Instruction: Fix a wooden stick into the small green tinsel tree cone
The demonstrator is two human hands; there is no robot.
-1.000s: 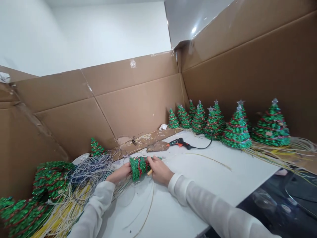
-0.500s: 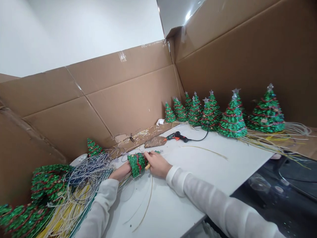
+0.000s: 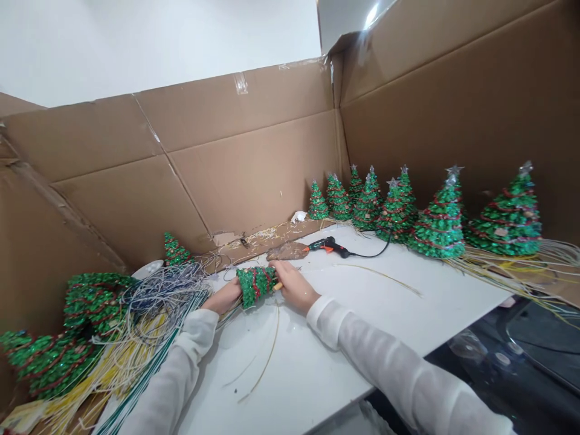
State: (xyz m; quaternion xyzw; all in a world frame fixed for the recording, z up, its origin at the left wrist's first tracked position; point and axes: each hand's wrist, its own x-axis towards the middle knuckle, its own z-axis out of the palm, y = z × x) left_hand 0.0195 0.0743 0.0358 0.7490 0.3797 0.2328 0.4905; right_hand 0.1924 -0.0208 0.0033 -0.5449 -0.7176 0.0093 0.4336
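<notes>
A small green tinsel Christmas tree [image 3: 254, 287] with red garland lies on its side above the white table [image 3: 317, 362]. My left hand [image 3: 228, 296] reaches into its wide base and holds it; the fingers are hidden inside. At the narrow end of the tree, my right hand [image 3: 295, 286] is closed, its fingers bent against the branches. From under that hand pokes a short tan stick [image 3: 277, 287], its other end out of sight. Below the tree, a thin yellowish wire [image 3: 265, 371] lies on the table.
A hot glue gun [image 3: 333, 246] with a black cord rests beside a brown stained pad [image 3: 286, 251]. Several finished trees [image 3: 437, 226] stand at right. Bundled wires [image 3: 170, 302] and more trees [image 3: 97, 302] crowd the left. Cardboard walls [image 3: 254, 157] rise behind.
The view has shifted slightly. My right hand has turned a little at the tree's narrow end, and the tan stick now points more sideways. Both hands stay on the tree.
</notes>
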